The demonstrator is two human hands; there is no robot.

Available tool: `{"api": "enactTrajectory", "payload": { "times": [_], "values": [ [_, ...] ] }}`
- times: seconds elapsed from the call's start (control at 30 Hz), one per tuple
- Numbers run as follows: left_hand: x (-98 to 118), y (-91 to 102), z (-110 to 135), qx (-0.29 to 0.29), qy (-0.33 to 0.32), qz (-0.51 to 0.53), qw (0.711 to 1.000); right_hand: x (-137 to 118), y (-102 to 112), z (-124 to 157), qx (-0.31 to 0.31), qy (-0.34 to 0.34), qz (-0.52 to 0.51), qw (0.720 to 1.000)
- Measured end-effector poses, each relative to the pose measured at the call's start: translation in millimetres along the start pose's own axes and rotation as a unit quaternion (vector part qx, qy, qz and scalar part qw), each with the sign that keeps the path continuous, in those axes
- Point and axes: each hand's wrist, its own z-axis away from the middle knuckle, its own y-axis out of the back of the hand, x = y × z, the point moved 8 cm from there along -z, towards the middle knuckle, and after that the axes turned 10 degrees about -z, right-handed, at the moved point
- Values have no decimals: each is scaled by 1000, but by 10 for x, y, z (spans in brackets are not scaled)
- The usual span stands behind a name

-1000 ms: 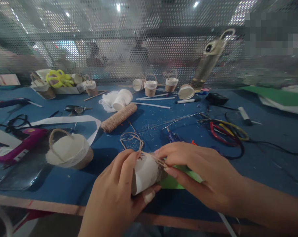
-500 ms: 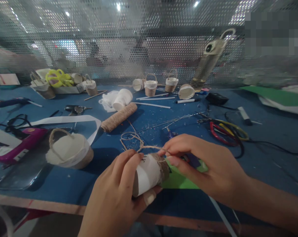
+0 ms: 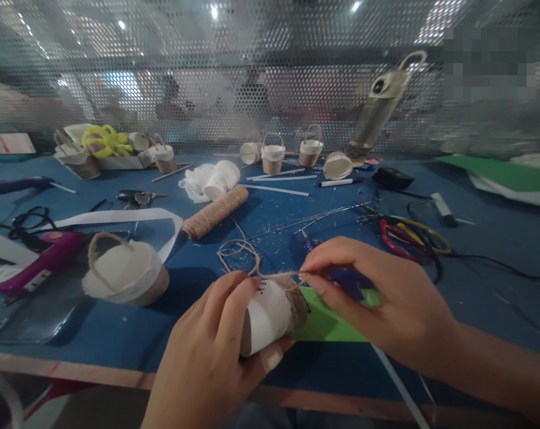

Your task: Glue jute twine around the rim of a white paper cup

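Observation:
My left hand (image 3: 223,333) is closed around a white paper cup (image 3: 269,319) lying on its side, its far right end wrapped in brown twine. Between thumb and fingertips, my right hand (image 3: 368,292) pinches a strand of jute twine (image 3: 281,274) just off the wrapped end. From there the strand runs left into loose loops and on toward a twine spool (image 3: 216,213) lying behind. Under the cup's right side is a green sheet (image 3: 337,322). To the left, a finished-looking small basket (image 3: 127,271) with a twine handle stands upright.
A magenta glue gun (image 3: 37,262) lies at the left by a clear tray (image 3: 42,322). Red- and yellow-handled pliers (image 3: 404,238) with a black cord lie right. Several small baskets (image 3: 273,158), glue sticks and a tilted bottle (image 3: 379,110) line the back by a perforated metal screen (image 3: 207,107).
My right hand has shifted slightly right, drawing the pinched twine away from the cup and straighter. My left hand and the cup stay in place.

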Motion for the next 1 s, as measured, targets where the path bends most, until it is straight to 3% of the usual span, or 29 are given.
{"api": "enactTrajectory", "payload": {
  "times": [0.33, 1.0],
  "values": [
    [5, 11, -17, 7, -6, 6, 1000, -78, 22, 4, 5, 21, -1, 1000],
    [6, -10, -19, 0, 0, -4, 1000, -19, -61, 48, -47, 19, 8, 999]
  ]
}}
